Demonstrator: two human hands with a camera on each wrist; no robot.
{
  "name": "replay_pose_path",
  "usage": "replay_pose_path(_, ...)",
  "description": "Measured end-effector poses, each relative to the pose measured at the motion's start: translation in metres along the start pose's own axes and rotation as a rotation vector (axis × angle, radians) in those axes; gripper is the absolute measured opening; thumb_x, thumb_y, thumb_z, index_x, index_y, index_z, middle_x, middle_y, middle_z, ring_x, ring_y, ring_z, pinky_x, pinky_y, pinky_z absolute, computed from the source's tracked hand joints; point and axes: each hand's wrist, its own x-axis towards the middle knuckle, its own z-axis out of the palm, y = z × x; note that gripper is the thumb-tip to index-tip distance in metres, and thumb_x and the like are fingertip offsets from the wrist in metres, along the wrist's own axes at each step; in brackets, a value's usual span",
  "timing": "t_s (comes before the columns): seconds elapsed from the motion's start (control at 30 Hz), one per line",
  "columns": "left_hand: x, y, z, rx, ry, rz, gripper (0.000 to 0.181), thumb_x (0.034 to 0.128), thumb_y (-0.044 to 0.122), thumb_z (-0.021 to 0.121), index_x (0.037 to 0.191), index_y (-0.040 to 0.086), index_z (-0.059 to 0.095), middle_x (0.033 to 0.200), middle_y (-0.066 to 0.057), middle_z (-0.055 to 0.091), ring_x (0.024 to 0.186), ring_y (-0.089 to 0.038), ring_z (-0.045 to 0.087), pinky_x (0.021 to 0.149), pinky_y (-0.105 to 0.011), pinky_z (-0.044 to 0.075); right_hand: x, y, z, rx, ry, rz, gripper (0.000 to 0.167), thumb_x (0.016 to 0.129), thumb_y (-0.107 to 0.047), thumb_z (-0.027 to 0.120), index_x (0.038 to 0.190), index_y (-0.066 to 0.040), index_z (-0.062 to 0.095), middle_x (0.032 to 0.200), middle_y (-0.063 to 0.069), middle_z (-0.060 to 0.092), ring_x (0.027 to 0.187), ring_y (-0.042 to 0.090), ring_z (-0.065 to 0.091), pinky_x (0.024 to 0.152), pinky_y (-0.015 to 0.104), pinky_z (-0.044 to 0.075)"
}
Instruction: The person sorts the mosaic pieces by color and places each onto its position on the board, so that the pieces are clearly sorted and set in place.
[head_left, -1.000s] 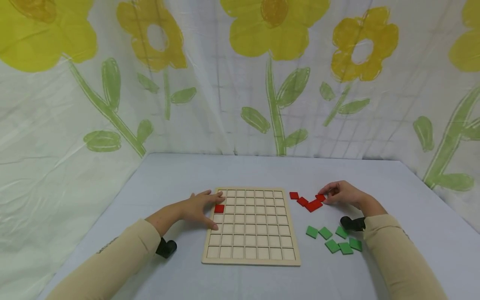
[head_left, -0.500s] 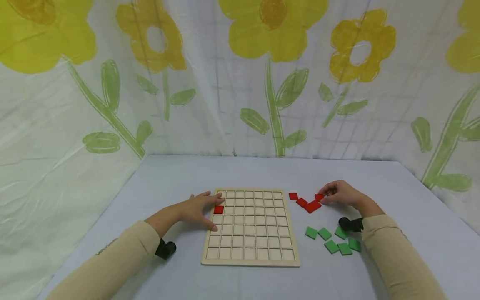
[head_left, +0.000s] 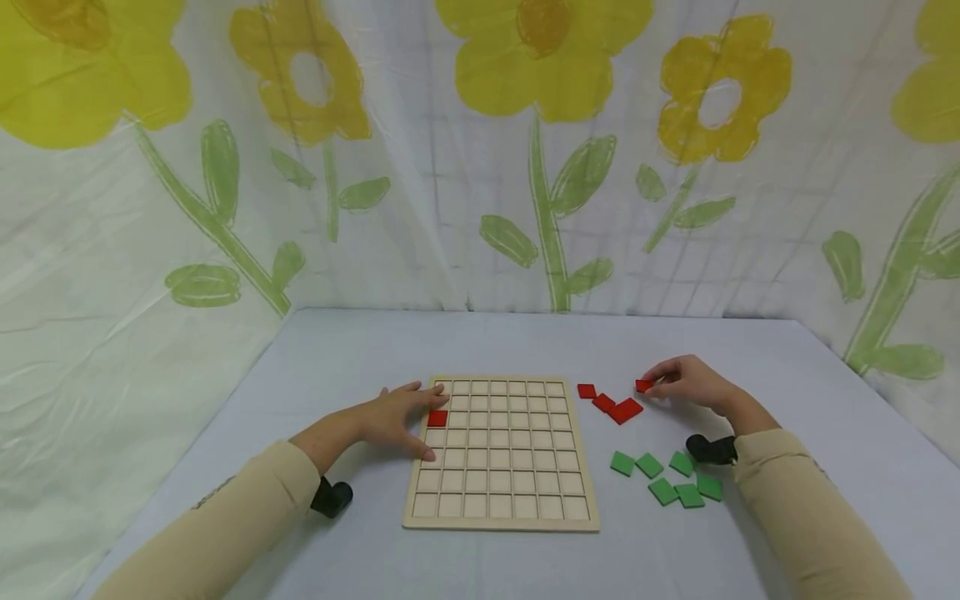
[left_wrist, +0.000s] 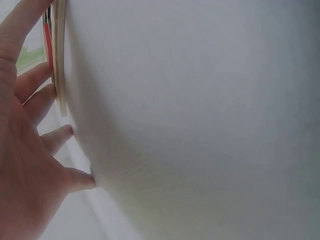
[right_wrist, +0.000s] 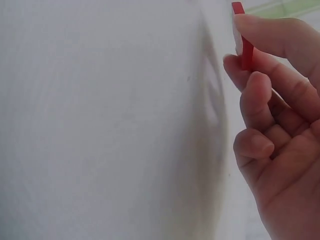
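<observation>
My left hand (head_left: 392, 419) rests spread over the left edge of a wooden grid board (head_left: 501, 524), its thumb and fingers straight. Between the thumb and fingers, one red square tile (head_left: 437, 418) lies in a cell of the leftmost column. My right hand (head_left: 692, 384) pinches another red tile (right_wrist: 247, 52) by its edges between thumb and fingertip, just above the table; the other fingers curl loosely below. Left of that hand lie several loose red tiles (head_left: 624, 410), some touching each other. In the left wrist view the left hand (left_wrist: 30, 150) touches the board's edge (left_wrist: 60, 60).
Several green square tiles (head_left: 663, 492) lie scattered on the white table (head_left: 337, 350), right of the board and near the right sleeve (head_left: 802, 508). Behind the table hangs a white curtain (head_left: 420, 250) printed with yellow flowers.
My right hand has lifted the pinched red tile slightly off the table, away from the other red tiles. The left hand stays in place on the board.
</observation>
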Motion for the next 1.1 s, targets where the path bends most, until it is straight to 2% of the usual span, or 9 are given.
replay_pose_path(0.23, -0.001, 0.0, 0.0, -0.005, -0.002, 0.01, 0.088, 0.067, 0.052, 0.077, 0.142, 0.026, 0.04, 0.155, 0.006, 0.024, 0.145, -0.032, 0.007, 0.11, -0.066, -0.001, 0.001, -0.005, -0.001, 0.028, 0.029, -0.021, 0.037, 0.084, -0.027, 0.069, 0.113, -0.004, 0.065, 0.104, 0.008, 0.067, 0.09, 0.02, 0.052, 0.075, 0.026, 0.047)
replay_pose_path(0.37, -0.001, 0.0, -0.001, -0.007, -0.004, 0.015, 0.088, 0.0672, 0.052, 0.077, 0.142, 0.026, 0.039, 0.155, 0.006, 0.023, 0.145, -0.032, 0.007, 0.11, -0.066, -0.001, 0.003, -0.013, 0.002, 0.025, 0.034, -0.061, 0.038, 0.084, -0.028, 0.069, 0.112, -0.004, 0.066, 0.103, 0.009, 0.068, 0.09, 0.02, 0.053, 0.076, 0.028, 0.046)
replay_pose_path(0.63, -0.001, -0.001, -0.001, -0.009, -0.01, 0.022, 0.088, 0.0674, 0.052, 0.077, 0.142, 0.026, 0.04, 0.155, 0.006, 0.022, 0.145, -0.032, 0.006, 0.109, -0.066, -0.001, 0.007, -0.037, 0.015, 0.061, 0.019, -0.124, 0.035, 0.084, -0.027, 0.069, 0.11, -0.004, 0.067, 0.102, 0.009, 0.068, 0.082, 0.016, 0.056, 0.074, 0.029, 0.049)
replay_pose_path(0.87, -0.002, -0.001, -0.002, -0.01, -0.004, 0.019, 0.087, 0.0671, 0.051, 0.078, 0.142, 0.025, 0.041, 0.155, 0.006, 0.023, 0.145, -0.032, 0.007, 0.109, -0.067, 0.0, 0.014, -0.066, 0.03, 0.098, 0.017, -0.231, 0.031, 0.084, -0.023, 0.07, 0.108, -0.003, 0.067, 0.099, 0.012, 0.068, 0.07, 0.021, 0.054, 0.065, 0.03, 0.051)
replay_pose_path(1.1, -0.002, -0.001, -0.002, -0.013, -0.009, 0.026, 0.087, 0.0676, 0.051, 0.077, 0.142, 0.025, 0.04, 0.155, 0.005, 0.023, 0.145, -0.033, 0.006, 0.109, -0.067, -0.001, 0.02, -0.091, 0.044, 0.095, -0.003, -0.276, 0.026, 0.083, -0.021, 0.07, 0.105, -0.007, 0.069, 0.092, 0.008, 0.066, 0.066, 0.014, 0.048, 0.061, 0.028, 0.047)
